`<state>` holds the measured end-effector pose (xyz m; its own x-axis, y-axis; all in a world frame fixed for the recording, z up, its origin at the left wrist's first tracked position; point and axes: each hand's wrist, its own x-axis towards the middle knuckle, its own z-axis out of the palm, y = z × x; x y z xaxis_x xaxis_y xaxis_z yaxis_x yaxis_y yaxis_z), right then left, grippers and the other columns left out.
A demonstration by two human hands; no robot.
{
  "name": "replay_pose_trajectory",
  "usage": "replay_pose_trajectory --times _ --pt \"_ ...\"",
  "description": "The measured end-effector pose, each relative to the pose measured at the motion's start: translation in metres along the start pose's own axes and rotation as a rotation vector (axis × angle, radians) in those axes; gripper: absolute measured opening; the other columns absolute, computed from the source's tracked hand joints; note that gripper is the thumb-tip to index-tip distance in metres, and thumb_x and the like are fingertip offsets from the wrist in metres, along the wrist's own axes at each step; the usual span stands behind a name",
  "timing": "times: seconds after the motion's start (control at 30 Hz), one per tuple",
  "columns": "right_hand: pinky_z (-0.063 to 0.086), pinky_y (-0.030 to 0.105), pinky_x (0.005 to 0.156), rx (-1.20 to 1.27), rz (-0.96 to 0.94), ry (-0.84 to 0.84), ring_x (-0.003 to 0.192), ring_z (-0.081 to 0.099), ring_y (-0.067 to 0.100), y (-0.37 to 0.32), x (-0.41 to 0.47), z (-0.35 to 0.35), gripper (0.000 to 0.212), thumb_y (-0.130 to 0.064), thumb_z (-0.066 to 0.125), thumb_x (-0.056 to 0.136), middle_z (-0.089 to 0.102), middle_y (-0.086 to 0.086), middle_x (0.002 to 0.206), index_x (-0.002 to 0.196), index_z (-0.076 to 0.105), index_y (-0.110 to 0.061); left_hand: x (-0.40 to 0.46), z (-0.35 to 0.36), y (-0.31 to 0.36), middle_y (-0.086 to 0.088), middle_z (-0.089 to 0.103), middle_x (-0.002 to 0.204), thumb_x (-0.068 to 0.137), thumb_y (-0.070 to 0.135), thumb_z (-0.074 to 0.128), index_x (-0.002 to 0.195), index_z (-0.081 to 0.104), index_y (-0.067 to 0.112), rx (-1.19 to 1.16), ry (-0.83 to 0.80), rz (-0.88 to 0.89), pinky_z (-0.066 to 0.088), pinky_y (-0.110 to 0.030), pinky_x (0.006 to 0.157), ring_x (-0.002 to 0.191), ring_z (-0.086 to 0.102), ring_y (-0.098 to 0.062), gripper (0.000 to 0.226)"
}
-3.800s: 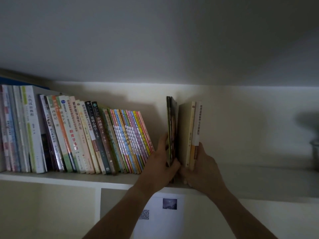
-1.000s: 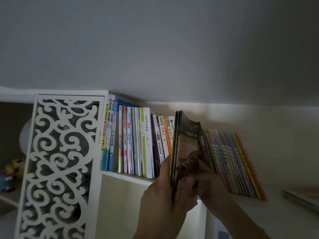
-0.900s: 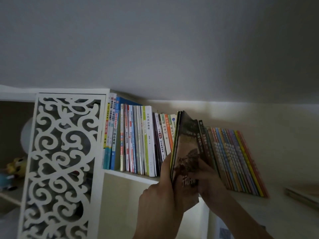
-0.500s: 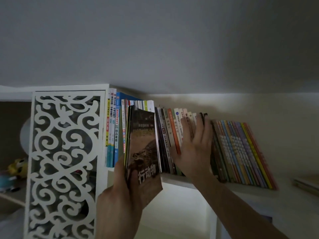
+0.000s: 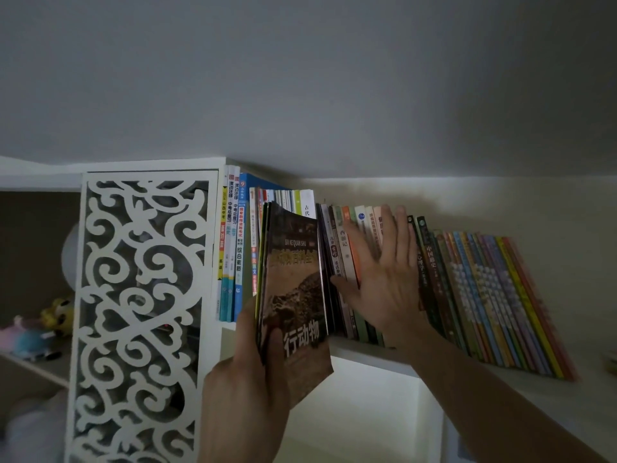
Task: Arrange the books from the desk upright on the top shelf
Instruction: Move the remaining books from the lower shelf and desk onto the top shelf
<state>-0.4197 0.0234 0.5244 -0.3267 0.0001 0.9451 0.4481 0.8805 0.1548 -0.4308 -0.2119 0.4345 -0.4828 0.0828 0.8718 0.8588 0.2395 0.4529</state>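
Dim light. Left hand (image 5: pixel 247 389) is gripping a small stack of thin books (image 5: pixel 293 295) by the lower edge, thumb curled across the brown front cover, fingers behind. Stack is standing upright in front of the shelf (image 5: pixel 367 354), its lower part hanging below the shelf edge, top overlapping the row (image 5: pixel 450 295) near its left end. Right hand (image 5: pixel 384 282) is lying flat, fingers straight and spread, pressing on the spines just right of the stack; holding nothing. Books further right are leaning left. White fretwork panel (image 5: pixel 140 312) is standing at the left, soft toys (image 5: pixel 36 329) behind it.
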Motion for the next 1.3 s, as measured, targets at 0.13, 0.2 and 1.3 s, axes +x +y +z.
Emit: replay_pose_trajectory --times 0.13,0.2,1.3 --pt "-0.004 0.053 0.126 0.014 -0.013 0.028 0.156 -0.003 0.042 0.001 0.000 0.000 0.094 -0.075 0.058 0.084 0.008 0.026 0.168 0.161 0.026 -0.031 -0.001 0.001 0.002 0.008 0.061 0.053 0.099 0.038 0.046 0.144 0.041 0.022 -0.001 -0.005 -0.028 0.045 -0.022 0.036 0.037 0.055 -0.008 0.048" --pt "0.000 0.056 0.126 0.017 -0.015 0.031 0.156 -0.003 0.043 0.001 0.000 -0.001 0.091 -0.076 0.054 0.086 0.008 0.026 0.168 0.161 0.026 -0.031 0.000 0.002 0.004 0.008 0.061 0.054 0.098 0.041 0.043 0.142 0.042 0.021 -0.004 -0.004 -0.026 0.049 -0.030 0.037 0.038 0.055 -0.008 0.048" --pt "0.004 0.075 0.117 -0.088 -0.159 0.104 0.152 0.015 0.049 0.009 0.019 0.002 0.067 -0.053 0.060 0.084 0.028 0.029 0.160 0.146 0.052 -0.029 0.058 0.015 0.017 0.013 0.062 0.093 0.105 0.023 0.049 0.123 0.045 0.030 -0.016 -0.094 -0.001 0.050 -0.014 0.056 0.071 0.062 -0.003 0.020"
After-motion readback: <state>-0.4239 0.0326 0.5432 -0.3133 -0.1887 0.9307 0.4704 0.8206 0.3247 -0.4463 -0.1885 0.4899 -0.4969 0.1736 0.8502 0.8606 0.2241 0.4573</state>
